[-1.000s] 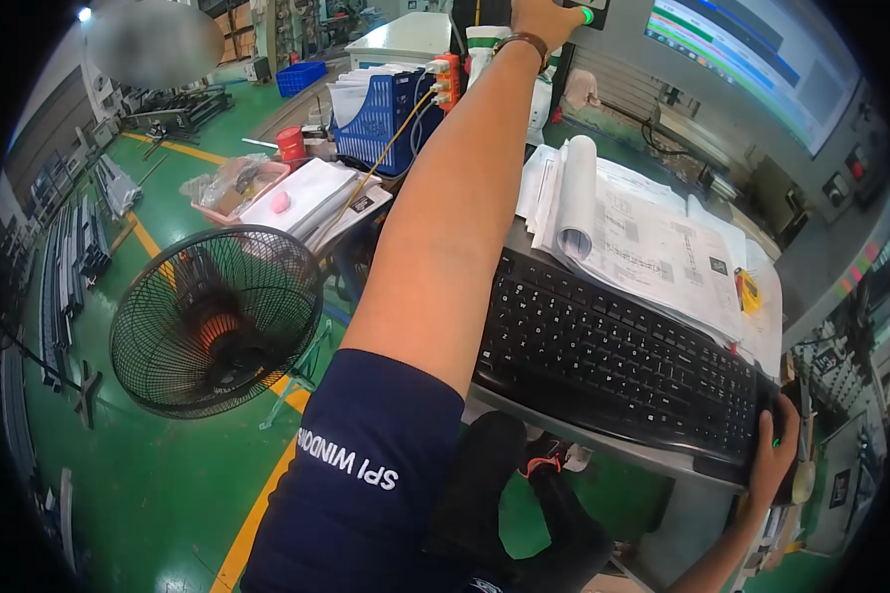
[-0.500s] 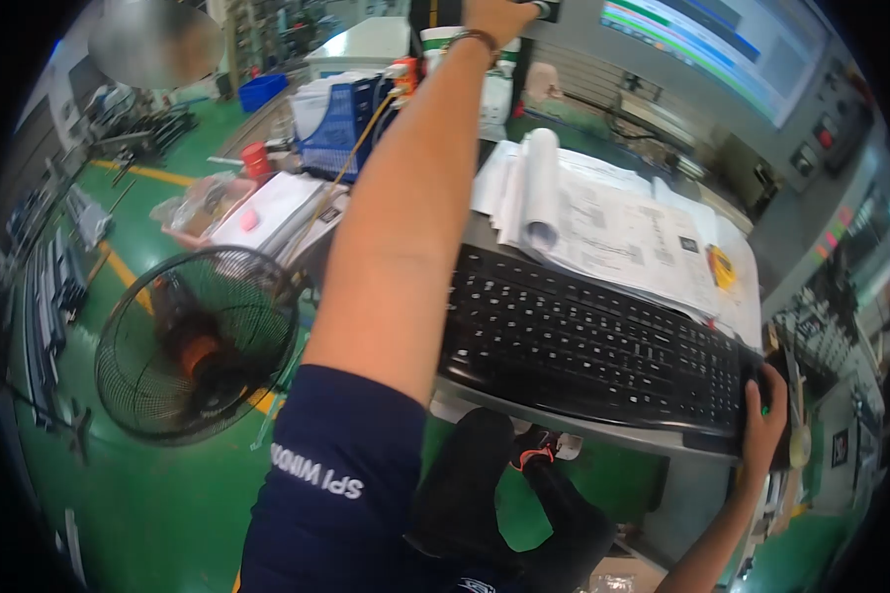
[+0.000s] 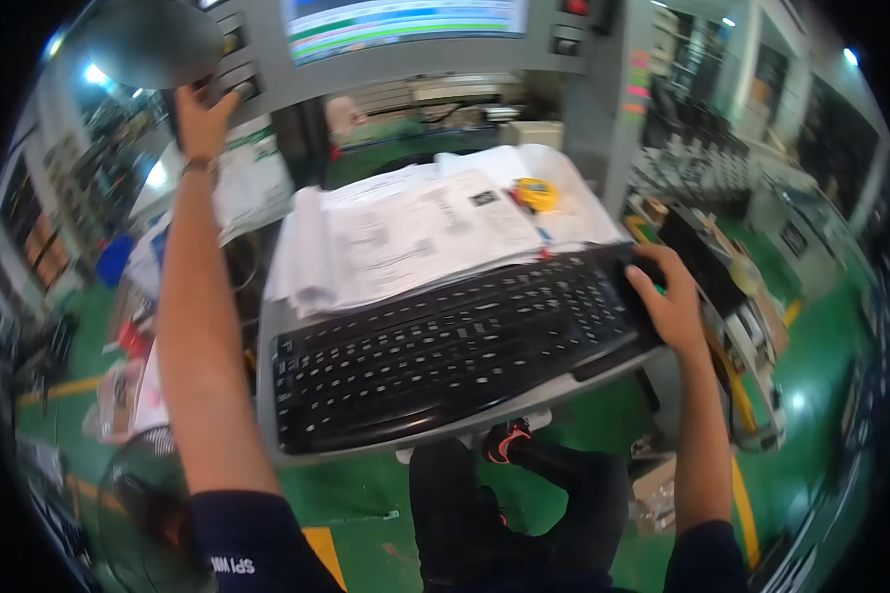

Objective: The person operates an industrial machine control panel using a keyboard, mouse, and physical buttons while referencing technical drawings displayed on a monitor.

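My left hand (image 3: 204, 117) is raised at the left edge of the grey monitor panel (image 3: 386, 74). Its thumb and fingers are apart, and the thumb is at a dark knob (image 3: 243, 87) on the panel. The other fingertips are partly hidden. To the right of the black keyboard (image 3: 455, 341), my right hand (image 3: 674, 301) curls over a dark computer mouse (image 3: 649, 272), mostly covered by the palm. The keyboard lies on a metal tray, close in front of a stack of printed sheets (image 3: 435, 222) with a rolled edge.
A yellow tape measure (image 3: 536, 195) lies on the papers. The lit screen (image 3: 405, 28) is above them. A floor fan (image 3: 143, 494) stands at lower left. To the right is a cart (image 3: 752, 336) with items on it, and a cardboard box (image 3: 653, 491) is on the floor.
The view has turned right and levelled, so the keyboard and papers now sit mid-frame. My left hand stays by the panel's knob, and my right hand stays on the mouse.
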The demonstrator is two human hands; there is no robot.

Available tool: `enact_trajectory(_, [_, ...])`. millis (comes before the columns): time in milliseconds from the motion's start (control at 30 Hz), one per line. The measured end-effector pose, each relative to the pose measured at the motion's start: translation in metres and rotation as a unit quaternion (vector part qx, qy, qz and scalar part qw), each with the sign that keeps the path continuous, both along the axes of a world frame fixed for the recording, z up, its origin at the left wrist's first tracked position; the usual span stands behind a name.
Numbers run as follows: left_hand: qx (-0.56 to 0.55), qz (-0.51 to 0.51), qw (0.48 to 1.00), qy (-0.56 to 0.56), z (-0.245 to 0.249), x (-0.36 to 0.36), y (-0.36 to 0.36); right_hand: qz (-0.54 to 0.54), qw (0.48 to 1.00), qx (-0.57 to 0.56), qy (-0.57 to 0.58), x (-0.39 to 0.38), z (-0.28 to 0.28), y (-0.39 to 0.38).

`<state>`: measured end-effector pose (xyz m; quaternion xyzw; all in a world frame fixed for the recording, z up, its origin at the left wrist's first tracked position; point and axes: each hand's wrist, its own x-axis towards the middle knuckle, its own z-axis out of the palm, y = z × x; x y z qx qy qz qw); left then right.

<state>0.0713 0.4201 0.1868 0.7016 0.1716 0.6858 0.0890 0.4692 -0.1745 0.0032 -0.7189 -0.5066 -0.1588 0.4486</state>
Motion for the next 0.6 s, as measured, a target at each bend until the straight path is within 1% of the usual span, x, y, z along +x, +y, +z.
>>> enact_trajectory(33, [-0.034,-0.010,0.999,0.003,0.001,-0.001,-0.011,-0.016,1.000,0.009,0.008,0.002,-0.001,0.000])
enact_trajectory(67, [-0.027,-0.073,0.997,-0.027,-0.001,-0.003,0.022,-0.016,0.998,0.026,0.047,0.000,-0.001,-0.001])
enact_trajectory(100, [-0.021,-0.042,0.999,-0.013,-0.001,-0.006,0.028,-0.020,0.996,0.040,0.073,0.002,-0.003,-0.001])
enact_trajectory(133, [-0.056,-0.097,0.994,-0.015,0.000,-0.007,0.031,-0.019,0.996,0.058,0.058,0.003,-0.002,-0.002])
enact_trajectory(167, [-0.038,-0.131,0.990,-0.024,-0.002,-0.009,0.054,-0.026,0.994,0.086,0.055,0.005,-0.007,-0.001])
enact_trajectory(233, [-0.056,-0.055,0.997,-0.001,-0.005,-0.010,0.039,-0.052,0.993,0.099,0.033,0.004,-0.005,-0.003])
enact_trajectory(367, [-0.257,-0.050,0.963,0.057,0.004,-0.033,-0.008,-0.079,0.984,0.159,-0.020,0.007,-0.011,-0.003])
enact_trajectory(433, [-0.201,-0.068,0.973,0.085,0.016,-0.039,-0.070,-0.079,0.977,0.196,-0.006,-0.003,-0.008,-0.010])
enact_trajectory(500, [-0.121,-0.091,0.980,0.131,0.038,-0.039,-0.192,-0.089,0.961,0.260,-0.040,-0.013,-0.021,-0.024])
enact_trajectory(533, [-0.055,-0.100,0.981,0.158,0.048,-0.042,-0.248,-0.091,0.950,0.294,-0.059,-0.017,-0.027,-0.030])
enact_trajectory(600, [0.098,-0.147,0.959,0.220,0.064,-0.054,-0.344,-0.130,0.942,0.300,-0.073,-0.044,-0.054,-0.062])
